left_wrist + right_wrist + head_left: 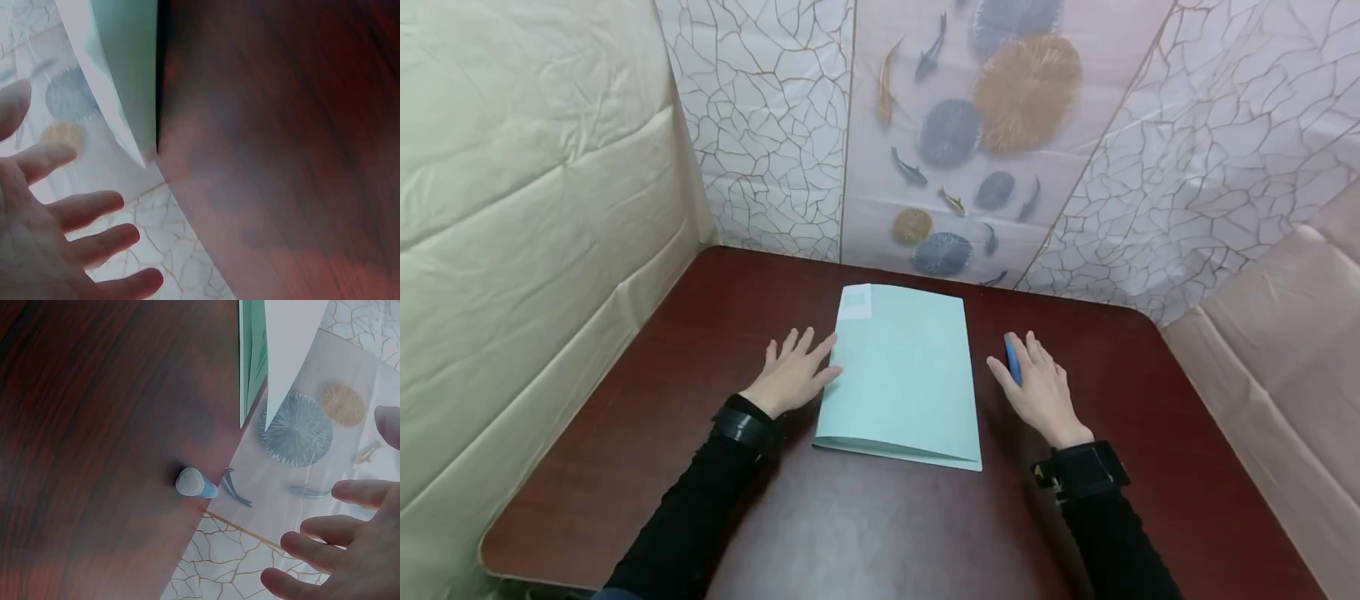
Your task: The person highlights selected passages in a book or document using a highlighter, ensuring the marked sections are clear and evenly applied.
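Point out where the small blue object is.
In the head view, the blue object is on the table, right of the pale green folder, showing between thumb and forefinger of the right hand.

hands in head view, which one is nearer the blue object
The right hand: the blue object shows between its thumb and index finger in the head view. The left hand is farther off, at the left edge of the folder.

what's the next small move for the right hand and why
Probably close the right hand around the blue stick-shaped item: in the head view it shows right beside the thumb, and the hand is spread and grips nothing, while the left hand is at the left edge of the pale green folder.
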`<state>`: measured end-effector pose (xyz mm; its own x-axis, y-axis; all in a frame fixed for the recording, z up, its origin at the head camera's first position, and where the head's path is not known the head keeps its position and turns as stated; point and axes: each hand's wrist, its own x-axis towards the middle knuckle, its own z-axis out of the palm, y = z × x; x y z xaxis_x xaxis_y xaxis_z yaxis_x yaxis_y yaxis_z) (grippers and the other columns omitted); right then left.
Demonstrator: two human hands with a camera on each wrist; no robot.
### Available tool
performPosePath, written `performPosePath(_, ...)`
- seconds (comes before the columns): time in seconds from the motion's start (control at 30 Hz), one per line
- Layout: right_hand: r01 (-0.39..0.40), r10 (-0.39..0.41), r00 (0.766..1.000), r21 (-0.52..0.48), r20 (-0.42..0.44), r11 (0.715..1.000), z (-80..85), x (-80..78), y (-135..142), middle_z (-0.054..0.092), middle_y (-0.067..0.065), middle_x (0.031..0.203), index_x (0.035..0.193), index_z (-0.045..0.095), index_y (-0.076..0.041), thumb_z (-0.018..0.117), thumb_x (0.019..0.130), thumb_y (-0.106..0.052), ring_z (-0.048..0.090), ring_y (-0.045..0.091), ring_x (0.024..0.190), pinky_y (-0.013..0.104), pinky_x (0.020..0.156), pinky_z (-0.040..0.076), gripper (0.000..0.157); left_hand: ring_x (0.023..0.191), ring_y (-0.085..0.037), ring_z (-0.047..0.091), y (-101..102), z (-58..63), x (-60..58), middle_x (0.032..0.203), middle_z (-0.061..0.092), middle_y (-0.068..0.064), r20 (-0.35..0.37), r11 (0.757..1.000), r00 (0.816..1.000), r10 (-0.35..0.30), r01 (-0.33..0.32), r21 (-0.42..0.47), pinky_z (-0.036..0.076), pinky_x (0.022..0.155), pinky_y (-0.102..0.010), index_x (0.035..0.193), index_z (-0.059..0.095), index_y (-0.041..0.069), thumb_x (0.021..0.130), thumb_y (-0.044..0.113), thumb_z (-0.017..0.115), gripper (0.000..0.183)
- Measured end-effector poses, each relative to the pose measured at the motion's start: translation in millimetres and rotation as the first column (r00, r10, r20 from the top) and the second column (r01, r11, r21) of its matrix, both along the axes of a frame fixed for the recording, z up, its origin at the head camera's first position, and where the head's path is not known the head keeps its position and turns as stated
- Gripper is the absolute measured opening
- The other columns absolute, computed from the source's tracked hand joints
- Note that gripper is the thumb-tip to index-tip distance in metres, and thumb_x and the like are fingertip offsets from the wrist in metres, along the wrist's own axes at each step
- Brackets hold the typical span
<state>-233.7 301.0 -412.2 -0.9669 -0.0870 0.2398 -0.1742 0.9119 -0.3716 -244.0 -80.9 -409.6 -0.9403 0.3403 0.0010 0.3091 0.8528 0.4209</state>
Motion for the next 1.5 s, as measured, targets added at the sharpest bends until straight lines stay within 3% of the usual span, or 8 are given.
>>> performPosePath(0.17,0.005,-0.005,1.0,-0.006,-0.006,1.0,1.8,-0.7,1,0.014,0.025,0.16,0.154,0.025,-0.012,0.042,0.098,-0.054,0.019,0.051,0.143,0.069,0.108,0.016,0.071,0.149,-0.043,0.009,15,2.7,5.3,0.16,0.019,-0.021,0.036,0.993,0.993,-0.112,0.113,-0.045,0.014,0.115,-0.065,0.151,0.034,0.019,0.095,0.05,0.052,0.066)
performPosePath(0.33,-0.001,0.001,1.0,-0.011,-0.008,1.0,0.9,-0.1,1,0.015,0.026,0.159,0.153,0.025,-0.011,0.042,0.099,-0.052,0.02,0.051,0.142,0.069,0.108,0.016,0.071,0.149,-0.04,0.01,36,4.2,15.6,0.16,0.017,-0.02,0.07,0.961,0.967,-0.246,0.253,-0.108,0.017,0.116,-0.061,0.151,0.034,0.02,0.086,0.057,0.063,0.081)
performPosePath(0.47,-0.006,0.006,1.0,-0.014,-0.023,1.0,-0.1,-0.7,1,0.019,0.026,0.158,0.153,0.027,-0.009,0.043,0.099,-0.051,0.022,0.05,0.142,0.069,0.107,0.019,0.07,0.15,-0.038,0.01,50,3.8,21.6,0.161,0.015,-0.02,0.086,0.938,0.948,-0.308,0.317,-0.137,0.019,0.116,-0.06,0.151,0.033,0.02,0.079,0.058,0.07,0.09)
performPosePath(0.8,-0.013,0.012,0.999,-0.03,-0.038,0.999,0.0,1.4,1,0.021,0.027,0.157,0.152,0.029,-0.008,0.045,0.099,-0.047,0.024,0.05,0.141,0.07,0.105,0.02,0.067,0.151,-0.034,0.006,62,0.9,25.5,0.162,0.01,-0.017,0.098,0.929,0.942,-0.32,0.333,-0.163,0.016,0.117,-0.059,0.152,0.032,0.023,0.068,0.061,0.078,0.103)
performPosePath(1.17,-0.034,0.033,0.999,-0.043,-0.035,0.999,4.5,-0.5,1,0.021,0.027,0.157,0.151,0.03,-0.005,0.045,0.1,-0.045,0.025,0.052,0.139,0.071,0.104,0.021,0.066,0.148,-0.033,0.018,69,-1.1,25.0,0.161,0.017,-0.017,0.021,0.92,0.943,-0.332,0.328,-0.214,0.023,0.117,-0.052,0.15,0.034,0.015,0.072,0.058,0.077,0.099)
performPosePath(1.5,-0.039,0.037,0.999,-0.052,-0.03,0.998,3.0,1.3,3,0.021,0.028,0.157,0.151,0.029,-0.005,0.046,0.1,-0.043,0.027,0.053,0.138,0.072,0.103,0.022,0.066,0.148,-0.033,0.019,71,-3.9,23.5,0.161,0.017,-0.017,0.041,0.927,0.946,-0.323,0.324,-0.187,0.021,0.119,-0.052,0.15,0.034,0.014,0.073,0.055,0.078,0.098)
